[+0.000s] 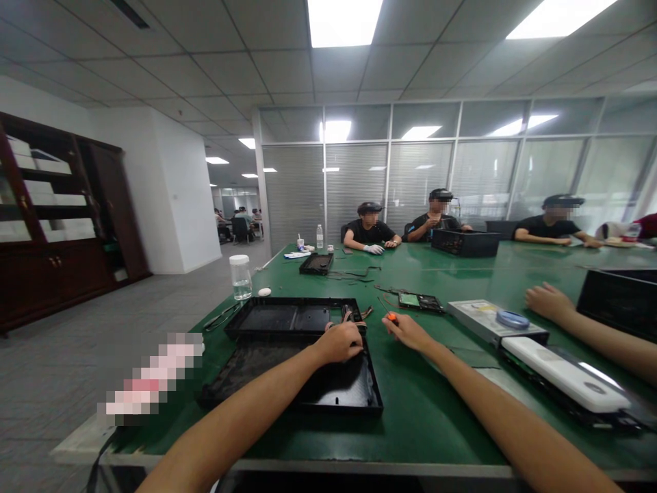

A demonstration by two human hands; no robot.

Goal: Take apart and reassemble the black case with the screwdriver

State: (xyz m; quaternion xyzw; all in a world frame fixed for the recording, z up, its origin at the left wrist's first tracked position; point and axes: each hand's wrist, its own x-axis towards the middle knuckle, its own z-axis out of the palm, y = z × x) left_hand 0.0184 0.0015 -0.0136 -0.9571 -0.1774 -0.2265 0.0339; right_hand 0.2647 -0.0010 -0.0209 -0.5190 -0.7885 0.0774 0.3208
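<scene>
My right hand (409, 334) is closed around a screwdriver with an orange handle (392, 317), its thin shaft pointing up and left over the table. My left hand (341, 342) is curled over the right side of an opened black plastic casing (292, 373), close to a bundle of ribbon wires (351, 320). What its fingers hold, if anything, is hidden. The casing's two shallow halves lie side by side, the farther black half (282, 316) carrying the wires at its right end.
Behind stand a clear jar (240, 279) and a smaller black part (316, 264). A circuit board (419, 302) lies ahead; to the right are a metal drive box (493, 320), a white device (564, 373) and another person's arm (590, 320). Several people sit across the green table (431, 438).
</scene>
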